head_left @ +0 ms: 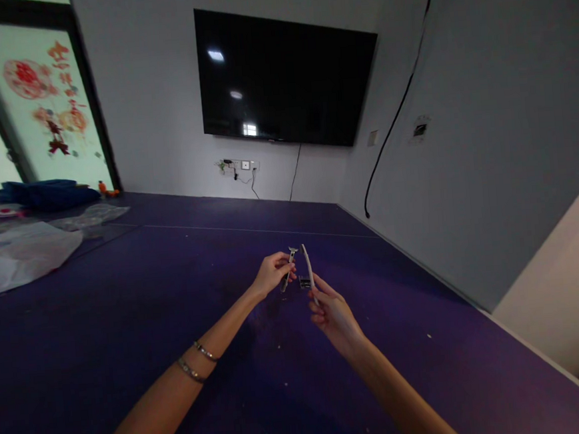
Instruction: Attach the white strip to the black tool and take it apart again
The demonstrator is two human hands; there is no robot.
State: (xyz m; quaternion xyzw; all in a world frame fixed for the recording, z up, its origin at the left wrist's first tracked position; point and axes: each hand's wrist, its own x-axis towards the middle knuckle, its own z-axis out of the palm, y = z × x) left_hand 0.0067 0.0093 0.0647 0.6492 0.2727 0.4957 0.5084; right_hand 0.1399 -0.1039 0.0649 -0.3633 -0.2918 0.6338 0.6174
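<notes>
A slim silver-and-dark razor with a T-shaped head is pinched in my left hand, its head pointing up and away from me. My right hand grips a white toothbrush by its lower handle, with the bristle end upright close to the razor's head. A narrow gap shows between the two. On the purple surface just behind my right fingers lies a small black piece, partly covered by the toothbrush; I cannot make out its kind.
The wide purple surface carries small white specks. Plastic bags and a dark blue cloth lie at the far left. A television hangs on the wall ahead, and a black cable dangles at the right.
</notes>
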